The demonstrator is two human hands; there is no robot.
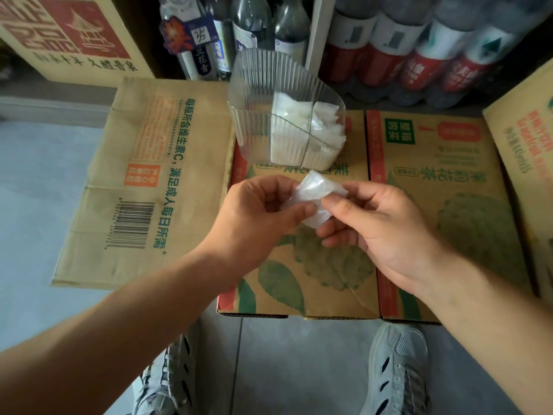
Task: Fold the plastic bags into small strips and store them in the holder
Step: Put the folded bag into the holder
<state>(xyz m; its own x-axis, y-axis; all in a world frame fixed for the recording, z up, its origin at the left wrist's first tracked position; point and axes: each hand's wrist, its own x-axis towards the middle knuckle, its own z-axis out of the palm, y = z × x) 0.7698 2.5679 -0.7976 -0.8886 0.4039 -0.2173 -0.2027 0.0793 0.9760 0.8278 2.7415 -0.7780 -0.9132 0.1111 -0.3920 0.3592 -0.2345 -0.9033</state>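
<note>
A small folded clear plastic bag (pixel 314 196) is held in the air between both hands, above a cardboard box. My left hand (pixel 254 217) pinches its left side with thumb and fingers. My right hand (pixel 374 226) pinches its right side, thumb on top. Just beyond, a clear ribbed plastic holder (pixel 254 94) stands on the box, with several folded white bags (pixel 302 130) packed in its right half.
Two closed printed cardboard boxes (pixel 434 205) lie side by side under my hands. A flattened carton (pixel 143 181) lies to the left on the grey floor. Bottles (pixel 389 46) stand behind, more cartons at both sides. My grey shoes (pixel 398 369) are below.
</note>
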